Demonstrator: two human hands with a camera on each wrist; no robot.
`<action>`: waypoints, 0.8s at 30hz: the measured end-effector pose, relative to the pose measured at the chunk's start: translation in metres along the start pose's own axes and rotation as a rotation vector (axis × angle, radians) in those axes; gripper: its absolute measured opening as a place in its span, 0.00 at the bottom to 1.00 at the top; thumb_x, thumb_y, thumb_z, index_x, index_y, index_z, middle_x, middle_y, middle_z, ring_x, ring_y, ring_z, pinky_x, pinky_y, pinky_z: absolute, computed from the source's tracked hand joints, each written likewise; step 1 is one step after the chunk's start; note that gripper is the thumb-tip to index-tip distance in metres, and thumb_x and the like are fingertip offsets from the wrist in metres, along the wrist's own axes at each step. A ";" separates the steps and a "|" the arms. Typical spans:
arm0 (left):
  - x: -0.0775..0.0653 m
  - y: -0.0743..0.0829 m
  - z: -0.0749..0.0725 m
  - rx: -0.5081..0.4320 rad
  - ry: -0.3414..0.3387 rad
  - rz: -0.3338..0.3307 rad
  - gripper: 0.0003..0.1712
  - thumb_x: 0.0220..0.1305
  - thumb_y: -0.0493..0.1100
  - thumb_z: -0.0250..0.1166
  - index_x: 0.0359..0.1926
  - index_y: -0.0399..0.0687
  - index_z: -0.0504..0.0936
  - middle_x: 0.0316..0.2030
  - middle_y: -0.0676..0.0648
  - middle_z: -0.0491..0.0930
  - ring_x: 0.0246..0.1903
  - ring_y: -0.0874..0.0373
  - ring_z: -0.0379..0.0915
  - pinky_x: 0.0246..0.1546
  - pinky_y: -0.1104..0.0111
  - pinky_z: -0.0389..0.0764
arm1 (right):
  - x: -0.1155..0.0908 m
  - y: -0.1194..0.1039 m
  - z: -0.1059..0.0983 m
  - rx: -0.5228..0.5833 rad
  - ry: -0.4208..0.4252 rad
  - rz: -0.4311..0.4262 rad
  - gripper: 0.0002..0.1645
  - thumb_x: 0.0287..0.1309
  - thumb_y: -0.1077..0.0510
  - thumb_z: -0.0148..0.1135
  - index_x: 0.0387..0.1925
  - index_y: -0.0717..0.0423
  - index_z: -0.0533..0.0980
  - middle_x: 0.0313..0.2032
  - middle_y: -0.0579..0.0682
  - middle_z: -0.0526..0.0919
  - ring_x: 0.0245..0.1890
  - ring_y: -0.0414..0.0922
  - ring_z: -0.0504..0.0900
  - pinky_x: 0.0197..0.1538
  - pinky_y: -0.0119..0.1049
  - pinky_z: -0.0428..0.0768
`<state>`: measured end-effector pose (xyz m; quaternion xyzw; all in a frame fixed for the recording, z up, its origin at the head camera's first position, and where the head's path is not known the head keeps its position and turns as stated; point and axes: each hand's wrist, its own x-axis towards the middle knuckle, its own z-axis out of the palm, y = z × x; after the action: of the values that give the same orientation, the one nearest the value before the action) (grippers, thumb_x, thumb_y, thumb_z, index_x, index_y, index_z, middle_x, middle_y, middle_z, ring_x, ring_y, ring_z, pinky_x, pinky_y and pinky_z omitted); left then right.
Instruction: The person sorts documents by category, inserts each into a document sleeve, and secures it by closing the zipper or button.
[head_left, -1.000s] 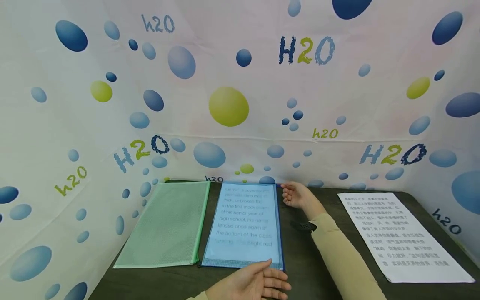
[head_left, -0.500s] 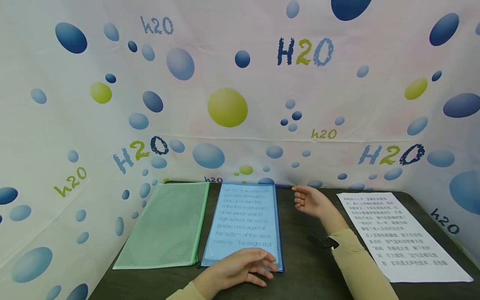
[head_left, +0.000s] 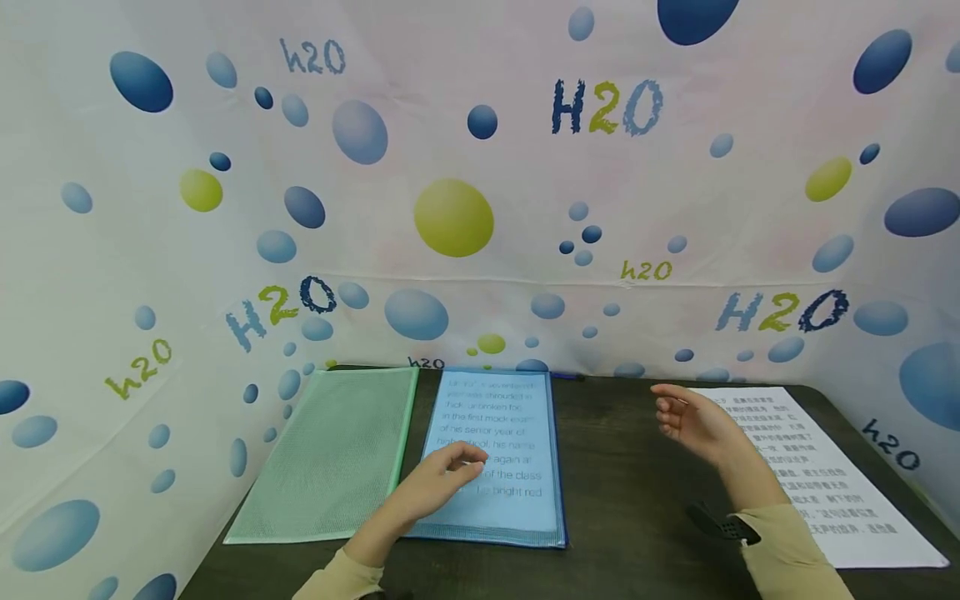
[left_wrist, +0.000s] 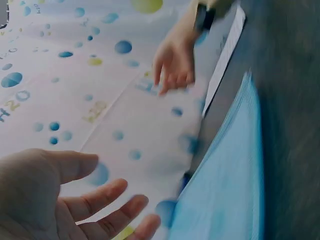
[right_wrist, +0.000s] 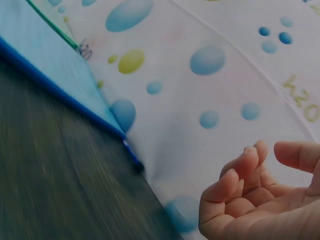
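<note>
A blue mesh zipper pouch [head_left: 517, 512] lies flat on the dark table, and a sheet with printed English text shows through it. From its far right corner a dark blue pull tab [head_left: 567, 377] sticks out to the right. My left hand [head_left: 433, 490] is over the pouch in the head view, fingers relaxed and nothing in them. Farther right, my right hand [head_left: 697, 423] overlaps the left edge of the white printed sheet [head_left: 862, 512], its fingers loosely curled and holding nothing. The right wrist view shows the pull tab [right_wrist: 132, 152] away from the fingers.
A green mesh zipper pouch [head_left: 322, 458] lies left of the blue one. Behind the table [head_left: 607, 500] hangs a white backdrop [head_left: 510, 325] with printed bubbles and H2O lettering. A black band [head_left: 723, 525] circles my right wrist.
My right hand has left the pull tab and moved right toward the white sheet; the tab now points straight out. My left hand has moved left and farther over the blue pouch.
</note>
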<state>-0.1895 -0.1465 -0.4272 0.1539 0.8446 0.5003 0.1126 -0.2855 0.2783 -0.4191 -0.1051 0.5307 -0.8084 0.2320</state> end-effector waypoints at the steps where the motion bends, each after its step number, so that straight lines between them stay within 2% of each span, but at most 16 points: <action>1: 0.000 0.000 -0.002 0.082 0.043 0.025 0.21 0.71 0.53 0.56 0.55 0.43 0.78 0.53 0.41 0.79 0.52 0.47 0.75 0.46 0.55 0.77 | -0.007 -0.001 -0.003 -0.026 0.016 -0.006 0.23 0.78 0.53 0.34 0.45 0.44 0.79 0.29 0.40 0.77 0.30 0.37 0.74 0.38 0.32 0.76; 5: -0.001 -0.004 -0.008 0.447 0.244 0.104 0.16 0.67 0.48 0.62 0.50 0.44 0.81 0.50 0.43 0.82 0.52 0.44 0.76 0.49 0.50 0.77 | -0.033 -0.005 -0.015 -0.126 0.076 -0.027 0.22 0.78 0.52 0.35 0.46 0.41 0.79 0.31 0.40 0.76 0.31 0.37 0.74 0.39 0.33 0.76; 8: -0.001 -0.011 -0.012 0.719 0.390 0.154 0.15 0.61 0.48 0.67 0.47 0.46 0.82 0.46 0.44 0.82 0.49 0.44 0.77 0.49 0.50 0.77 | -0.052 -0.008 -0.025 -0.226 0.112 -0.030 0.21 0.77 0.52 0.36 0.47 0.38 0.78 0.32 0.39 0.77 0.33 0.37 0.74 0.41 0.34 0.76; 11: 0.001 -0.022 -0.020 0.891 0.489 0.206 0.16 0.58 0.50 0.70 0.44 0.47 0.83 0.43 0.45 0.82 0.46 0.45 0.78 0.45 0.52 0.78 | -0.069 -0.010 -0.037 -0.334 0.132 -0.024 0.20 0.77 0.51 0.36 0.48 0.35 0.77 0.34 0.38 0.78 0.36 0.37 0.76 0.43 0.34 0.77; 16: 0.000 -0.037 -0.036 0.970 0.545 0.269 0.19 0.54 0.49 0.73 0.43 0.44 0.83 0.41 0.43 0.82 0.44 0.44 0.78 0.44 0.52 0.78 | -0.091 -0.017 -0.057 -0.468 0.163 -0.046 0.20 0.78 0.52 0.35 0.49 0.32 0.75 0.36 0.36 0.78 0.39 0.36 0.78 0.44 0.34 0.76; 19: -0.002 -0.044 -0.044 0.988 0.557 0.288 0.20 0.52 0.48 0.75 0.41 0.41 0.82 0.40 0.41 0.81 0.43 0.44 0.78 0.45 0.52 0.79 | -0.101 -0.021 -0.068 -0.466 0.205 -0.087 0.21 0.77 0.54 0.36 0.48 0.32 0.77 0.36 0.37 0.80 0.38 0.36 0.79 0.42 0.33 0.76; 21: -0.003 -0.047 -0.049 0.997 0.552 0.279 0.20 0.51 0.48 0.75 0.40 0.40 0.82 0.39 0.41 0.81 0.41 0.44 0.79 0.44 0.53 0.79 | -0.108 -0.023 -0.074 -0.466 0.263 -0.112 0.20 0.77 0.54 0.38 0.46 0.33 0.78 0.35 0.37 0.80 0.37 0.36 0.79 0.40 0.31 0.76; 23: -0.005 -0.050 -0.052 1.001 0.538 0.230 0.20 0.52 0.49 0.75 0.40 0.41 0.81 0.39 0.41 0.81 0.40 0.44 0.78 0.42 0.54 0.79 | -0.115 -0.022 -0.080 -0.492 0.334 -0.129 0.18 0.76 0.54 0.41 0.45 0.32 0.78 0.35 0.36 0.80 0.36 0.35 0.79 0.38 0.31 0.76; 24: -0.005 -0.052 -0.053 1.005 0.528 0.201 0.21 0.52 0.50 0.75 0.40 0.41 0.81 0.38 0.41 0.80 0.40 0.45 0.78 0.41 0.54 0.79 | -0.118 -0.021 -0.083 -0.542 0.375 -0.129 0.16 0.75 0.54 0.43 0.45 0.31 0.77 0.35 0.34 0.79 0.36 0.34 0.79 0.37 0.30 0.76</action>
<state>-0.2110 -0.2151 -0.4476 0.1380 0.9593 0.0674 -0.2370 -0.2230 0.4099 -0.4253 -0.0457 0.7520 -0.6562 0.0420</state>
